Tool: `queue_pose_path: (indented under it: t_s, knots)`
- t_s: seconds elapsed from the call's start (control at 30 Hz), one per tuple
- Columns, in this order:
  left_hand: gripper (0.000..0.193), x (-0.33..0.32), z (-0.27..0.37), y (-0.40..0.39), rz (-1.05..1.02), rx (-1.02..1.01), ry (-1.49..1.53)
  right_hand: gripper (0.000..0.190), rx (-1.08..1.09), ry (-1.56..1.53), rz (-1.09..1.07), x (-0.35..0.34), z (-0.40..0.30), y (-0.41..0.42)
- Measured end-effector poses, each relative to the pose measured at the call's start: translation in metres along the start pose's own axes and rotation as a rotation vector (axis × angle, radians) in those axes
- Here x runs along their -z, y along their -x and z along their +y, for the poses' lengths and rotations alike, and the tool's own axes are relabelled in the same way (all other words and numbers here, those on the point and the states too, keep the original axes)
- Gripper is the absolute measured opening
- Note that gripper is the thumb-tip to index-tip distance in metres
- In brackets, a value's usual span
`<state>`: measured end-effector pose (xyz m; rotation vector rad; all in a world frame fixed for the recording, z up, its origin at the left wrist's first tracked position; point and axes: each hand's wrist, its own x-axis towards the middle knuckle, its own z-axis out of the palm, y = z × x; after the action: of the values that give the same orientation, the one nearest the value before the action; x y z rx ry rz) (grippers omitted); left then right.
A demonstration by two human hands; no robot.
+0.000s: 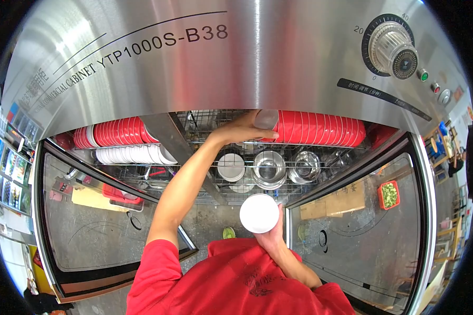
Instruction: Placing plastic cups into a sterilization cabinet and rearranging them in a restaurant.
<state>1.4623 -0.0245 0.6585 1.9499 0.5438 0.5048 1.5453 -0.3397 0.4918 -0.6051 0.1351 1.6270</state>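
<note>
My left hand reaches into the steel cabinet, at the left end of a row of red bowls lying on their sides on a wire shelf. Its thumb lies against the red end bowl, whose pale inside shows; the other fingers are mostly hidden. Low in front of my chest, my right hand holds a round white bowl from below and the side. Whether more bowls are stacked under it cannot be seen.
Glass doors stand open at left and right. More red bowls and white dishes fill the left shelves. Metal bowls sit below, behind a centre post. The control panel overhangs the opening.
</note>
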Motion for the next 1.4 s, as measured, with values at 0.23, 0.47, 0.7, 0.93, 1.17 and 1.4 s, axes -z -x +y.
queue_pose_path:
  t_s: [0.23,0.47,0.7,0.93,1.17,1.4]
  knots:
    - [0.125,0.000,0.007,0.002,0.014,-0.016,-0.016,0.075,-0.007,-0.023,-0.002,0.002,-0.001,0.001]
    - [0.123,0.000,0.006,0.001,0.009,-0.031,-0.016,0.075,0.008,-0.008,-0.008,0.004,-0.001,-0.001]
    - [0.123,0.000,-0.005,-0.001,0.006,-0.063,-0.004,0.075,0.013,-0.005,-0.018,0.003,-0.001,-0.004]
    - [0.097,0.002,0.026,0.016,0.077,-0.058,0.077,0.076,0.035,-0.010,-0.003,0.001,-0.004,-0.002]
    - [0.060,-0.053,0.065,0.098,0.212,-0.141,0.095,0.080,0.055,-0.015,0.053,0.003,-0.011,-0.002]
    - [0.112,-0.143,0.024,0.168,-0.007,-0.115,-0.289,0.084,0.039,0.045,0.081,-0.010,-0.017,-0.001]
